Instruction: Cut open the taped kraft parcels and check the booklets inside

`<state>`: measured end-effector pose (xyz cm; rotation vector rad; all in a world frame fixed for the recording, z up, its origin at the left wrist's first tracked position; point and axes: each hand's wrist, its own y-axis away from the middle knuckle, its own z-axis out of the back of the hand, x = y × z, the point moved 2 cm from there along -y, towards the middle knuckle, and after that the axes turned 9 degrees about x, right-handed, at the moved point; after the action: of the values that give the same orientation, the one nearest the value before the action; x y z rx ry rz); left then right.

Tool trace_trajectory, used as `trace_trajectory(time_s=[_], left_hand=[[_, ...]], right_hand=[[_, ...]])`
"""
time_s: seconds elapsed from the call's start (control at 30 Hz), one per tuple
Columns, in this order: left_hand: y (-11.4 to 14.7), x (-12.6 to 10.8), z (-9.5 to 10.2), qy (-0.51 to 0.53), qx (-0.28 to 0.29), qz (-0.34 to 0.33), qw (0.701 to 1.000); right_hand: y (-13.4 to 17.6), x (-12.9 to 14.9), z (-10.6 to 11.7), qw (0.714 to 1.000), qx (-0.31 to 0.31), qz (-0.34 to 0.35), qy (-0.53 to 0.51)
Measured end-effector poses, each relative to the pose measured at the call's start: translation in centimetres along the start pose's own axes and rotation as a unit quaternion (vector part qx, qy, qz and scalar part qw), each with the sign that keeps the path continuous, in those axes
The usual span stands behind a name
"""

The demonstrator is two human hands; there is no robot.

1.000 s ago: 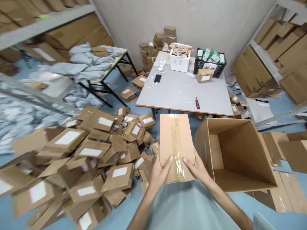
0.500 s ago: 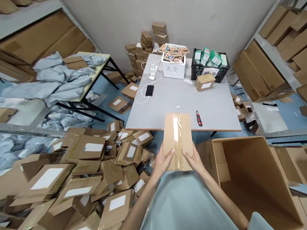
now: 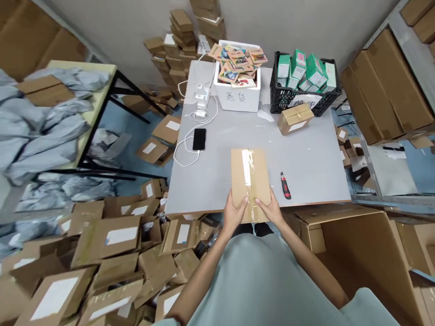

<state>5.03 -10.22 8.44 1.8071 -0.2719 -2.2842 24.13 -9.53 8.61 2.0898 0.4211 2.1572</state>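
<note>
Between both hands is a flat cardboard box (image 3: 240, 174), with shiny clear tape running down its middle. My left hand (image 3: 235, 212) grips its lower left side, thumb on top; my right hand (image 3: 271, 209) grips the lower right side in the same way. The box's far part is over the grey table (image 3: 210, 185), its near end past the front edge. To the right of the box lies a red and black utility knife (image 3: 285, 185). Farther back stands a small taped carton (image 3: 295, 119) with a white label.
A white foam box (image 3: 238, 98) of colourful packets and a black crate (image 3: 279, 100) of green boxes stand at the back. A phone (image 3: 199, 139) with a white cable lies left. Cartons (image 3: 118, 235) pile up on the left floor; a large open carton (image 3: 356, 244) stands right.
My view has tipped down and come nearer the table. Both hands have carried the cardboard box forward, farther over the tabletop, keeping the same grip.
</note>
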Motion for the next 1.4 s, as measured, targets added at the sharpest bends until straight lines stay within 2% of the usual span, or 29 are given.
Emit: trace_trajectory(time_s=[0.13,0.33,0.47,0.53,0.6,0.67,0.7,0.8,0.93,1.07,1.17,1.23,1.3,1.4], left_hand=[[-1.4,0.1,0.5,0.031,0.001,0.014,0.999],[-3.7,-0.3,0.9,0.022,0.01,0.017,1.0],[-5.3,-1.0,1.7,-0.038,0.041,0.017,0.998],[-5.5,-1.9,2.2,-0.105,0.038,-0.022,0.993],[-5.0,-3.3,2.1,-0.192,0.02,-0.109,0.975],[-3.6,-4.6,0.8,-0.242,0.028,-0.225,0.944],[-2.4,-5.1,-0.4,-0.25,0.049,-0.274,0.927],[3.0,-4.9,-6.1,-0.249,0.182,-0.383,0.871],[14.4,-1.5,-15.4,-0.23,0.377,-0.456,0.773],[28.4,1.9,-23.6,-0.209,0.538,-0.457,0.677],[38.6,3.0,-28.5,-0.206,0.635,-0.435,0.604],[44.5,3.1,-31.1,-0.207,0.682,-0.431,0.553],[49.3,3.0,-33.3,-0.212,0.717,-0.427,0.508],[54.7,3.4,-36.3,-0.223,0.752,-0.419,0.457]], right_hand=[[-1.3,0.6,-0.3,0.999,-0.027,-0.007,0.024],[-3.2,1.9,-0.4,0.998,-0.046,0.0,0.031],[-4.3,2.3,-0.6,0.987,-0.118,-0.004,0.109],[-4.2,2.1,-0.9,0.972,-0.171,-0.038,0.158],[-3.5,2.0,-1.0,0.957,-0.217,-0.062,0.184],[-1.5,2.0,-0.8,0.951,-0.246,-0.036,0.182],[0.1,1.9,-0.4,0.948,-0.268,-0.012,0.17],[8.2,0.9,1.4,0.931,-0.344,0.038,0.118],[24.5,-3.0,4.4,0.882,-0.467,0.038,0.06],[41.9,-8.2,6.7,0.796,-0.604,0.009,0.031],[52.9,-11.7,7.4,0.719,-0.695,-0.018,-0.005],[58.6,-13.6,7.6,0.668,-0.742,-0.037,-0.036],[63.1,-15.2,7.7,0.626,-0.776,-0.048,-0.062],[67.9,-17.4,8.4,0.586,-0.803,-0.055,-0.096]])
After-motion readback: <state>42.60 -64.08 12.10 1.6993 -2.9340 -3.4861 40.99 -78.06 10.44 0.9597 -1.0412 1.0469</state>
